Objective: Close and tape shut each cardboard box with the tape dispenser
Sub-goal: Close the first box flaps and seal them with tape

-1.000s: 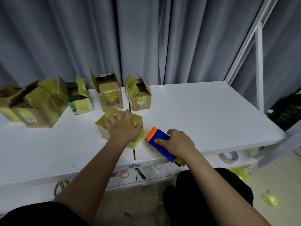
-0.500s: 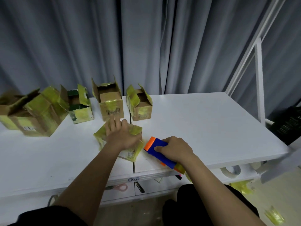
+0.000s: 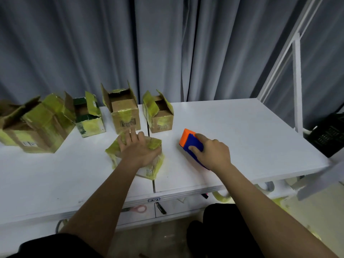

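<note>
- Near the front edge of the white table, a small closed cardboard box, wrapped in yellow tape, is pressed down from above by the left hand, whose fingers are laid fairly straight across its top.
- Just to the right of that box, with a gap of bare tabletop between them, the blue and orange tape dispenser is gripped by the right hand, fingers and thumb curled round its blue body; the orange end is pointed away from the person.
- Along the back of the table, a row of open boxes is seen with flaps raised: a large box at far left, a green-lined box, a barcode box and a small box.
- Behind the table, a grey curtain is hung.
</note>
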